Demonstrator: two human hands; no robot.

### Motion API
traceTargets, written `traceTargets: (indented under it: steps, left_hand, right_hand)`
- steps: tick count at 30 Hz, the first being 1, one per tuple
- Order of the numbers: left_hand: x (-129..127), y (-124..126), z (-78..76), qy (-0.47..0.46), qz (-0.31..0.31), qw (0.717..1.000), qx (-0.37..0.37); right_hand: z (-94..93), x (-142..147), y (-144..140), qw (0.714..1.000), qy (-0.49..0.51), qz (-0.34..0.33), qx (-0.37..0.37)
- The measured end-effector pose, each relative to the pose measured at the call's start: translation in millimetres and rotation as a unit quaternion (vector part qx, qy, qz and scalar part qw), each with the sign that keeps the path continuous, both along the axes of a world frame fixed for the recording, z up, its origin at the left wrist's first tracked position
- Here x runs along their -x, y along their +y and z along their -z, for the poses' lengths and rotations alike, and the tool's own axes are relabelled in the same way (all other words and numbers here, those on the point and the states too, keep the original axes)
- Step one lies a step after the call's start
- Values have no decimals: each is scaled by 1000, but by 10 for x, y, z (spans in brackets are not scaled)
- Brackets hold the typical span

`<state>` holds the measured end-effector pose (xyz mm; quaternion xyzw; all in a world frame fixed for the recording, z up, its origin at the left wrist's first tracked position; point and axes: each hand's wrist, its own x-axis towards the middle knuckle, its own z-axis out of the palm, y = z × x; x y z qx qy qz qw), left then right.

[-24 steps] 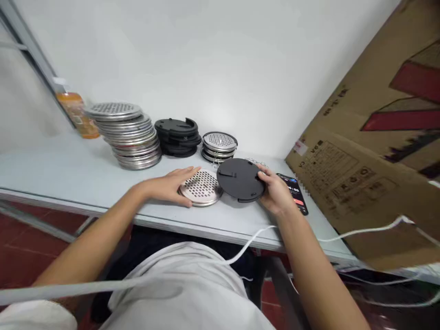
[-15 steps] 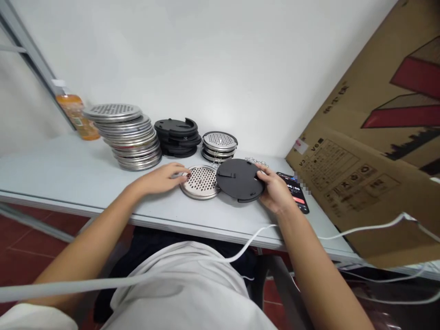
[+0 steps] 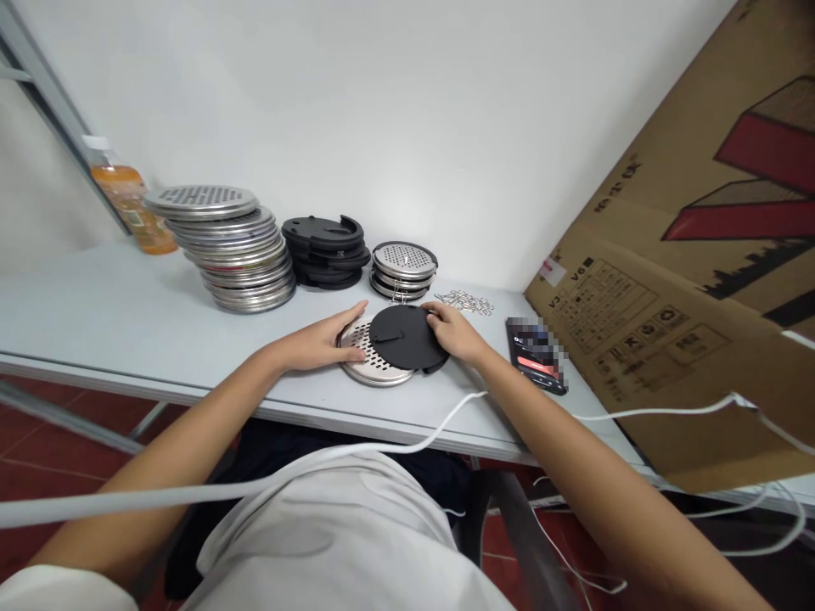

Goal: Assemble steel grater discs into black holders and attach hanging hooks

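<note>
A round metal lid [image 3: 368, 367] with rows of slotted holes lies on the table before me. My left hand [image 3: 315, 344] grips its left edge, thumb over the top and index finger along the far side. A flat black plastic disc [image 3: 407, 341], with a raised rim and a narrow slot, covers the lid's right part, off-centre. My right hand [image 3: 458, 333] holds that disc by its right edge, thumb on top; the other fingers are partly hidden. Just behind stands a short stack of black-rimmed perforated lids [image 3: 404, 265], with small wire clips at its front.
A tall leaning stack of metal lids [image 3: 245, 267] and a stack of black discs [image 3: 323, 250] stand at back left, near an orange drink bottle [image 3: 131, 208]. Loose wire clips [image 3: 468, 302], a phone [image 3: 538, 361] and a large cardboard box [image 3: 637, 339] are right. A white cable [image 3: 439, 428] crosses the front edge.
My right hand has brought the black disc leftward over the metal lid. My left hand has moved from touching the lid's edge to gripping it. The wire clips show more fully.
</note>
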<state>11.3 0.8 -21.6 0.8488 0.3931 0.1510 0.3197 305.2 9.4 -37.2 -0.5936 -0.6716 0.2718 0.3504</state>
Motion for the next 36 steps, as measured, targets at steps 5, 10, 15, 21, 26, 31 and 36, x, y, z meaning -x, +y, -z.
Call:
traceTargets:
  steps: [5, 10, 15, 21, 26, 31, 36]
  left_hand:
    - [-48, -39, 12, 46, -11, 999, -25]
    - [23, 3, 33, 59, 42, 997, -41]
    - [51, 15, 46, 8, 24, 1000, -19]
    - [-12, -27, 28, -13, 11, 1000, 3]
    - [-35, -42, 7, -26, 23, 999, 5]
    - [-46, -40, 18, -16, 20, 999, -19]
    - [-18, -12, 44, -5, 27, 999, -30]
  right_hand:
    - [69, 150, -46, 997, -70, -14, -37]
    - [113, 124, -62, 999, -29, -4, -39]
    - [77, 140, -85, 999, -37, 20, -28]
    - [69, 155, -104, 998, -48, 14, -49]
    - [60, 161, -117, 997, -54, 6, -55]
    - [25, 144, -153, 998, -44, -21, -40]
    - [-85, -28, -252, 979, -94, -182, -7]
